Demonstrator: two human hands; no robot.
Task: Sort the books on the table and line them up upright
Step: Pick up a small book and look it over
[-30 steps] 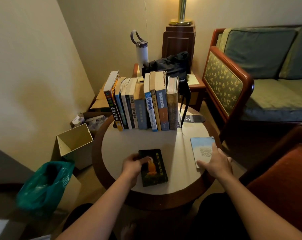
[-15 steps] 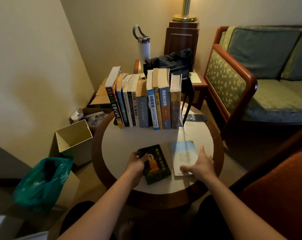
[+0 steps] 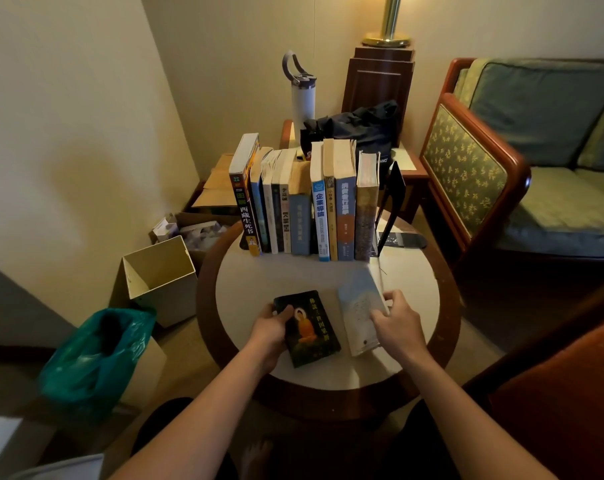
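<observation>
A row of upright books stands at the back of the round table, with a black bookend at its right end. A small black book with an orange figure on its cover lies flat near the front. My left hand grips its left edge. Just to its right is a pale blue-white book, tilted up on its left side. My right hand holds it by the right edge, fingers curled round it.
A white bottle and a dark bag sit on a side table behind the books. An open cardboard box and a green bag stand on the floor to the left. A sofa lies to the right.
My right hand slid the pale book leftward across the table to beside the black book and now lifts its right edge. My left hand has stayed on the black book.
</observation>
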